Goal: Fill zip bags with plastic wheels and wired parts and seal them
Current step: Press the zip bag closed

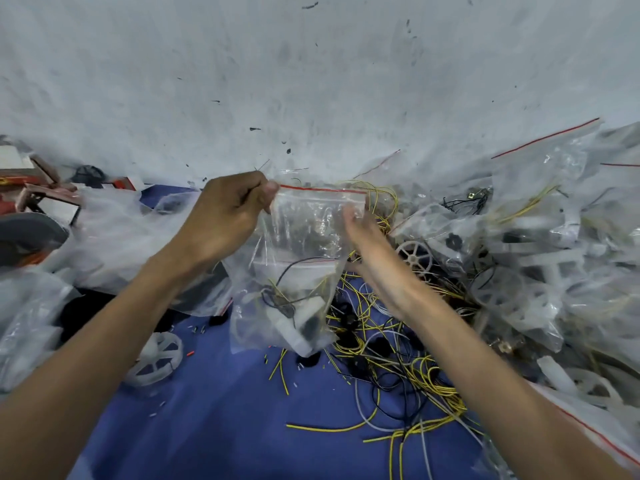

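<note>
I hold a clear zip bag (304,237) with a red seal strip up in front of the wall. My left hand (228,216) pinches its top left corner. My right hand (360,226) is at the top right corner, blurred, its fingers partly behind the plastic. White plastic parts and dark and yellow wires (294,313) sit in the bottom of the bag. A loose white plastic wheel (154,360) lies on the blue mat (221,427) at lower left. Another wheel (414,256) lies right of the bag.
A tangle of yellow, grey and black wires (405,368) spreads over the mat at right. Filled zip bags (540,244) pile up at the right. Empty clear bags (114,237) lie at left. Boxes (38,188) stand at far left against the pale wall.
</note>
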The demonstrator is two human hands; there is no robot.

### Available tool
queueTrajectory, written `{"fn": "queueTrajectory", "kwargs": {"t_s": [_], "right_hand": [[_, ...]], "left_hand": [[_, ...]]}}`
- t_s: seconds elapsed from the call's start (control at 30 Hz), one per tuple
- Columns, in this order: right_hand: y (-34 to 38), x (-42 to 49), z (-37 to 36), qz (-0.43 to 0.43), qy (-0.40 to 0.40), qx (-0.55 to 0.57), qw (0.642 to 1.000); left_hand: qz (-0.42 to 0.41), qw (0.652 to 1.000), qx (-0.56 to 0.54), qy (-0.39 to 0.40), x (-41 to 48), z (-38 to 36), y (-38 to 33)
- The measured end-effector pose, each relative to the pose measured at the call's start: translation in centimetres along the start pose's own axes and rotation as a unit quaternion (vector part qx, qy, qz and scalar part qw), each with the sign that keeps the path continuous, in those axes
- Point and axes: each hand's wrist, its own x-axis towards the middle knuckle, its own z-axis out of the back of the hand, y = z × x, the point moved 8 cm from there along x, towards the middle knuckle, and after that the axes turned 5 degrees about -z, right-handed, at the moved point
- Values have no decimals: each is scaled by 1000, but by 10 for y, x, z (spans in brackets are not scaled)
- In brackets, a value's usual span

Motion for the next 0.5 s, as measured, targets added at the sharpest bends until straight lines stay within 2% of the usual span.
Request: {"fn": "queueTrajectory", "kwargs": {"t_s": [0.03, 0.07, 0.13, 0.17, 0.23, 0.3, 0.43, 0.5], "right_hand": [[-5, -7, -8, -2, 8, -2, 1000], [-6, -15, -11, 22, -26, -20, 999], [-2, -40, -14, 96, -163, -63, 980], [2, -50, -23, 131, -199, -80, 968], [9, -57, -55, 160, -164, -91, 969], [16, -47, -71, 138, -124, -73, 980], [26, -21, -27, 137, -229, 88, 960], [17, -9, -4, 124, -227, 104, 960]], "left_hand": [[11, 1000, 6, -7, 4, 1, -2], [27, 999, 13, -23, 8, 3, -3], [86, 993, 10, -79, 16, 10, -1], [127, 986, -18, -108, 17, 12, 1], [197, 963, -116, -139, 18, 4, 2], [238, 939, -216, -126, 16, -21, -9], [229, 907, -344, -78, 11, -62, -39], [205, 895, -395, -40, 10, -67, -44]]}}
